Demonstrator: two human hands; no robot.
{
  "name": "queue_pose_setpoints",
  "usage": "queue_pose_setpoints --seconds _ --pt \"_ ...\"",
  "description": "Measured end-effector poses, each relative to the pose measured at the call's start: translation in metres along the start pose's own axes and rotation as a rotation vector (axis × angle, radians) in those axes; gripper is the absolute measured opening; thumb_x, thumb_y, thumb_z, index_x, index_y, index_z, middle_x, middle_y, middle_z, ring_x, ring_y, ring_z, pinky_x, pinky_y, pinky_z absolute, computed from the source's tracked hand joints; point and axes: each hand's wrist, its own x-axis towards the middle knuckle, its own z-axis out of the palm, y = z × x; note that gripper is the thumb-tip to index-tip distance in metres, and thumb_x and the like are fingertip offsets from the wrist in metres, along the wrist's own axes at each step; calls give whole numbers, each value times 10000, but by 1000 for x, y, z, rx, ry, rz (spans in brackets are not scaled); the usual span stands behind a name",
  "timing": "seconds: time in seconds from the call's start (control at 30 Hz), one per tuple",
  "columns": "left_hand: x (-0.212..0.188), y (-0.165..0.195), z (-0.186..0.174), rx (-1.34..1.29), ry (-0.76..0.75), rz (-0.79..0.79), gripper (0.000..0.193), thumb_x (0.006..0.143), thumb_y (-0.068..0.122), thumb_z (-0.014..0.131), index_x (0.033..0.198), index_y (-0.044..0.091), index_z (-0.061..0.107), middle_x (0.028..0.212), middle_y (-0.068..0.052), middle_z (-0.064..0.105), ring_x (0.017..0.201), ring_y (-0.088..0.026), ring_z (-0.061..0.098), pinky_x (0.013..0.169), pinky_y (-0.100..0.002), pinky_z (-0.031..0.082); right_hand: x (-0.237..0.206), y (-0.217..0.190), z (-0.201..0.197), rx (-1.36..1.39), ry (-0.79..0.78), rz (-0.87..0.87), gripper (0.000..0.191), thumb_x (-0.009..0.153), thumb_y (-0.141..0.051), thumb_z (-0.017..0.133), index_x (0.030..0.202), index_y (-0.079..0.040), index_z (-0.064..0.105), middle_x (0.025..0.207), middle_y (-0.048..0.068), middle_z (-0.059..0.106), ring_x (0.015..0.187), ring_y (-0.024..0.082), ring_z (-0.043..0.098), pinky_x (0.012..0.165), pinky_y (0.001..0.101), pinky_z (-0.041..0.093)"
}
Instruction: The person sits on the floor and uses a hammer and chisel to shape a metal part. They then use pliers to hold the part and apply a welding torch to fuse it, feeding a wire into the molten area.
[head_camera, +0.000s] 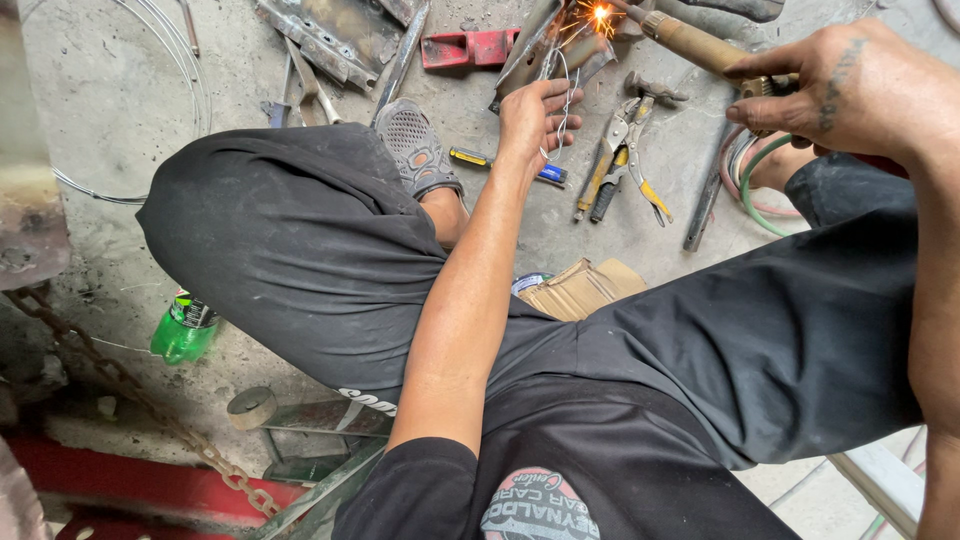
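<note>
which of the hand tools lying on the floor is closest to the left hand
The small screwdriver with the yellow-and-blue handle, lying just under the left hand. The locking pliers and yellow-handled pliers lie farther right.

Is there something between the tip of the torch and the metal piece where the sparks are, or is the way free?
Nothing visible stands in the way. The right hand holds the torch, and its tip reaches the metal piece directly at the sparks. The left hand holds a thin wire just below that spot, not across the tip.
</note>
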Motion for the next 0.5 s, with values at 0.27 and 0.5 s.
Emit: queue_pose_setpoints --seconds 0.27,0.5 --pt "1 0 1 -7 22 8 447 923 216 496 1225 -92 616 1089 -221 742 653 -230 676 475 -327 530 0 -2 -1 -9 -8 25 481 945 -369 749 1393 -196 715 764 172 763 636 244 742 633 356 590" --pt "0 1 1 4 17 -4 436 917 220 501 1203 -83 628 1082 -211 745 654 -234 679 473 -329 530 -1 -3 -2 -10 0 5 482 938 -363 757 1390 -201 715 786 176 760 640 250 741 642 364 589"
